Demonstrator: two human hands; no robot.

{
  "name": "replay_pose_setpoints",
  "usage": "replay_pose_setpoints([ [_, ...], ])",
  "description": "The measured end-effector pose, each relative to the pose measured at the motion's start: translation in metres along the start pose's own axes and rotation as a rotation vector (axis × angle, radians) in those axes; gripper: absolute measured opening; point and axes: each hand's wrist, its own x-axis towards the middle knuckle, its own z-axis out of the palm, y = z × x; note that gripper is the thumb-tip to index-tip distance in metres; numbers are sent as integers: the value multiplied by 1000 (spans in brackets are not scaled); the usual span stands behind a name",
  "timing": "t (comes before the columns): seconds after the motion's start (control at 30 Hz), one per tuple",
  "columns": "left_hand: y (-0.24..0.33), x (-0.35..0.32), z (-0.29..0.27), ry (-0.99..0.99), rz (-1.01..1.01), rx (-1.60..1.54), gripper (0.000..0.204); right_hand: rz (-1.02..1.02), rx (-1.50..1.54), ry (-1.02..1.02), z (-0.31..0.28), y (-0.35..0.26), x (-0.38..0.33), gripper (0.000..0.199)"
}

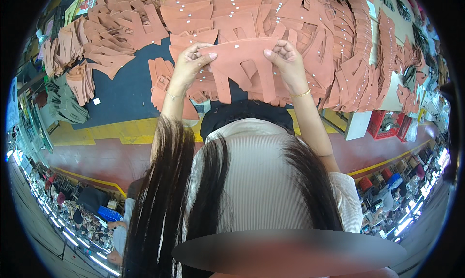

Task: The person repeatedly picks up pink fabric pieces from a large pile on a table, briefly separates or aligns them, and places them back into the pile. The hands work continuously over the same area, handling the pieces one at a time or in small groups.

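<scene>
Between my two hands a salmon-pink cut piece (237, 55), like flat leather or a similar sheet, is stretched out. Two straps hang from its lower edge, there is an opening between them, and a small white sticker sits near its top edge. My left hand (193, 62) pinches the upper left corner, thumb in front. At the upper right corner my right hand (286, 60) pinches in the same way. Behind and below it, more pink pieces (310, 79) of similar shape lie in overlapping rows, many with white stickers.
A dark blue table surface (116, 96) carries further heaps of pink pieces (121, 26). Dark green pieces (70, 104) lie at the left edge. A red crate (385, 125) stands below the table at the right. Another person's hand (115, 257) shows at the lower left.
</scene>
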Motion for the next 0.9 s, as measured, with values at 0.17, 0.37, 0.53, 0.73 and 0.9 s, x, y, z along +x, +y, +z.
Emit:
replay_pose_setpoints([
  [0.17,6,11,-2,0,-167,15,24,131,-82,-4,6,-2,10,22],
  [0.37,51,-15,6,65,510,448,22,-620,-679,9,17,-38,-7,18],
  [0.53,95,-42,29,144,1128,555,19,-1179,-661,-16,33,-77,-19,18],
  [0.73,121,-62,48,136,1313,573,25,-1324,-736,-82,34,-102,-37,21],
  [0.9,122,-68,52,151,1356,579,22,-1367,-715,-108,31,-109,-46,23],
])
